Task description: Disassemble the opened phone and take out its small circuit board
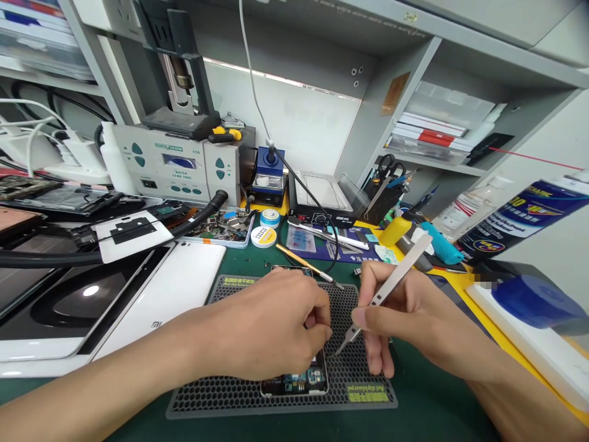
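head cam, viewed remotely: opened phone [301, 382] lies on the honeycomb mat [225, 396], near its middle, long axis running away from me; only the near end w/ bare circuitry and a sliver of the far end show, the rest is under the l. hand [276, 322]. l. fingers curled, thumb close to forefinger; can't tell from here if anything's pinched btwn them, or if the palm touches the phone. r. hand [398, 313] has thumb + fingers closed on metal tweezers [380, 298], pen-style, fine tips pointing down just beside the phone's r. edge; can't tell whether tips touch the mat. gold-handled tool [299, 259] lies across the mat's far edge. handling est.: phone prob. light, frame stiff, rim smooth & maybe slippery, but exposed board + connectors fragile; mat texture should help vs. sliding. i'd take it by the outer rim, thumb one side, fingers opposite, no pressure on the open near end. tweezers: light, springy, best held mid-shank as now; tips sharp, could scratch or short parts, so i'd use min. force near the board.
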The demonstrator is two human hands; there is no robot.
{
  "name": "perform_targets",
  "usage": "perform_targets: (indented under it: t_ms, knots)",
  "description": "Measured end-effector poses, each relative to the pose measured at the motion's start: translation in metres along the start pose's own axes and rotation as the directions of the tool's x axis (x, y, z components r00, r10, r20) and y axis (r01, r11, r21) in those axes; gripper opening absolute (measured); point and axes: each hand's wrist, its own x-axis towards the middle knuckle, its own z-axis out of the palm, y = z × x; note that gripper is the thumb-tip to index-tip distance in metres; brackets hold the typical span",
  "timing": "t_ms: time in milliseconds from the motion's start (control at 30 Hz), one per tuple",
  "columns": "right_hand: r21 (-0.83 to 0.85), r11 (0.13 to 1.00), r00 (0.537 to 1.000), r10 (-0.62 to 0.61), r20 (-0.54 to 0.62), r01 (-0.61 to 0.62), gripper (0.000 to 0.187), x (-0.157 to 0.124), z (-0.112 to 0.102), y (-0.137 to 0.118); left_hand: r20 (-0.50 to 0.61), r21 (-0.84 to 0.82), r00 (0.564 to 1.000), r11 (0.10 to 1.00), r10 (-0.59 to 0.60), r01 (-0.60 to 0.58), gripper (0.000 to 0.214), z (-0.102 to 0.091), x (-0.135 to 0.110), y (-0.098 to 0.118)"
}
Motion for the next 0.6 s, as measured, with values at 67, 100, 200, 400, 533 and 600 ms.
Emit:
perform_targets:
  t_ms: [67, 100, 200, 400, 533, 600]
  knots:
    - [0.003, 1.000, 1.000, 0.001, 0.002, -0.001, 0.025, -0.001, 0.000, -0.001, 0.002, -0.023, 1.000, 1.000, -0.014, 0.014, 0.018, -0.001, -0.001, 0.000]
    - [0.009, 1.000, 1.000, -0.001, 0.003, 0.001, 0.025, -0.001, 0.000, -0.001, -0.002, -0.028, 1.000, 0.999, -0.017, 0.017, 0.019, -0.001, -0.001, -0.001]
    - [0.024, 1.000, 1.000, -0.010, 0.024, 0.010, 0.025, -0.002, 0.002, 0.002, -0.031, -0.038, 0.999, 0.999, -0.016, 0.015, 0.022, -0.003, -0.001, -0.001]
    - [-0.010, 1.000, 0.999, 0.023, 0.037, -0.022, 0.024, 0.000, 0.007, 0.005, -0.051, -0.090, 0.999, 0.996, 0.000, -0.004, 0.021, -0.006, -0.002, -0.003]
    - [-0.031, 0.999, 0.999, 0.034, 0.038, -0.033, 0.024, 0.002, 0.007, 0.004, -0.108, -0.070, 0.993, 0.996, 0.050, -0.057, 0.022, -0.010, -0.008, 0.001]
    - [-0.029, 0.999, 0.998, 0.042, 0.046, -0.041, 0.024, 0.002, 0.006, 0.005, -0.139, -0.050, 0.989, 0.997, 0.057, -0.065, 0.022, -0.014, -0.016, 0.003]
